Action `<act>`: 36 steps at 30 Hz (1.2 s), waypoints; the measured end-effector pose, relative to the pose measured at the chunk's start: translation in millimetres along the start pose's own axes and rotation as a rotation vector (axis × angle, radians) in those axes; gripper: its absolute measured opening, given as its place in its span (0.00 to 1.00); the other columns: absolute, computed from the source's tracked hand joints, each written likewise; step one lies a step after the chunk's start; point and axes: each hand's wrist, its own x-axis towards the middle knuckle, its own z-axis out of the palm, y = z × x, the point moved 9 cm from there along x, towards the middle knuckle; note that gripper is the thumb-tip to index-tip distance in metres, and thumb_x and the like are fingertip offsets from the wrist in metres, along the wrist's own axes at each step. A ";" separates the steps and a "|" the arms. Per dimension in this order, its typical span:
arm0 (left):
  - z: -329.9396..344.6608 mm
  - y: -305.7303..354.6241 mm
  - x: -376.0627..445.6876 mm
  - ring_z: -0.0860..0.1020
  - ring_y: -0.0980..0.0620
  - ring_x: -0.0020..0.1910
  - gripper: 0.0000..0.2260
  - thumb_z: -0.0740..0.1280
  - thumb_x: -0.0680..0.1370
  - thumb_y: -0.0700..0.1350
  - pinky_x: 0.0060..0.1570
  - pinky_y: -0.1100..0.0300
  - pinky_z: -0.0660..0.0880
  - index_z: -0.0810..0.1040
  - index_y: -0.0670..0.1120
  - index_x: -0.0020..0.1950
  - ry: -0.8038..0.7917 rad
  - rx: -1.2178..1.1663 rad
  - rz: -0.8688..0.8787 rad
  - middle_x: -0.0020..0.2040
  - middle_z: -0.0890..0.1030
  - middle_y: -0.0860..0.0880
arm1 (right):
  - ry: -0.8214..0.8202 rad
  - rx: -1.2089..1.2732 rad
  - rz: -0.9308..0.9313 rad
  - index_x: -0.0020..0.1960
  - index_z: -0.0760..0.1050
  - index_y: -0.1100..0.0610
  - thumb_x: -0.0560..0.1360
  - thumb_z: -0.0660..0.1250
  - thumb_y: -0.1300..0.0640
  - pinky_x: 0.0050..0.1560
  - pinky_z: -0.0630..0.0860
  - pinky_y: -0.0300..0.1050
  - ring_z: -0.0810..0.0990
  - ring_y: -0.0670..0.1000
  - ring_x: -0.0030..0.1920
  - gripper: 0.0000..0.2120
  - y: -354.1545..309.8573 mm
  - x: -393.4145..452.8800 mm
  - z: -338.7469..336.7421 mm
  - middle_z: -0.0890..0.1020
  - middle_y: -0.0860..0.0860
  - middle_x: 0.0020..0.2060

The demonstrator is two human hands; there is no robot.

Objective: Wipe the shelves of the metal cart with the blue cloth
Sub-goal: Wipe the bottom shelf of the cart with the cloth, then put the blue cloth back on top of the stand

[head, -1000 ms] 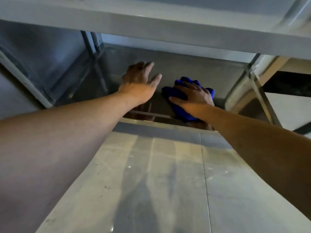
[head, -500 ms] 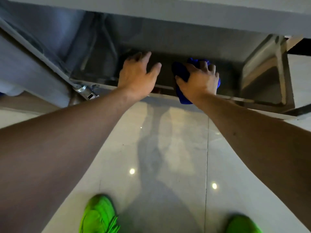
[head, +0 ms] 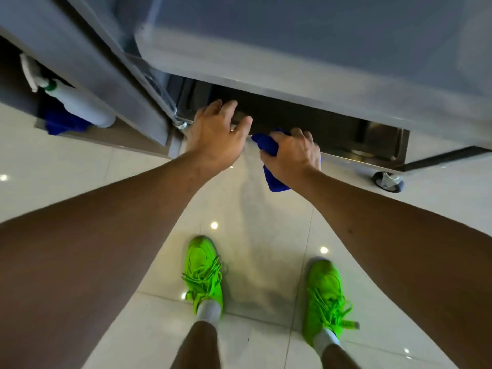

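The metal cart (head: 306,83) fills the top of the view, seen from above. Its bottom shelf (head: 354,155) shows as a dark slot with a shiny front rim. My right hand (head: 292,153) is shut on the blue cloth (head: 274,179) right at that front rim, with a corner of cloth hanging below my wrist. My left hand (head: 217,134) rests beside it on the rim, fingers spread and holding nothing.
A white spray bottle (head: 77,105) and a second blue cloth (head: 62,122) sit on a low ledge at the left. A cart caster wheel (head: 388,181) stands at the right. My two green shoes (head: 203,270) are on the glossy tiled floor below.
Both hands have drawn back from deep inside the bottom shelf to its front rim. The view has tilted down, so my shoes and the floor now show.
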 end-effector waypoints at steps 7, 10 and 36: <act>-82.7 23.9 -48.9 0.69 0.43 0.69 0.26 0.57 0.81 0.61 0.65 0.43 0.71 0.66 0.48 0.75 -0.018 -0.021 -0.016 0.72 0.70 0.45 | -0.079 -0.039 -0.055 0.67 0.75 0.48 0.79 0.62 0.40 0.57 0.75 0.56 0.74 0.59 0.59 0.20 -59.0 -48.7 -79.4 0.77 0.55 0.58; -130.7 31.6 -70.8 0.71 0.43 0.66 0.25 0.58 0.80 0.60 0.63 0.42 0.72 0.68 0.48 0.73 0.006 -0.039 -0.051 0.69 0.73 0.44 | -0.113 -0.042 -0.087 0.67 0.74 0.47 0.80 0.62 0.40 0.57 0.75 0.56 0.74 0.58 0.59 0.19 -82.7 -72.0 -119.4 0.77 0.54 0.58; -535.3 141.6 -233.4 0.63 0.42 0.74 0.30 0.49 0.78 0.66 0.68 0.41 0.62 0.64 0.53 0.75 0.503 0.187 -0.132 0.74 0.67 0.44 | 0.222 0.006 -0.551 0.63 0.77 0.46 0.79 0.62 0.40 0.57 0.75 0.56 0.75 0.59 0.56 0.17 -286.9 -177.0 -524.4 0.78 0.54 0.54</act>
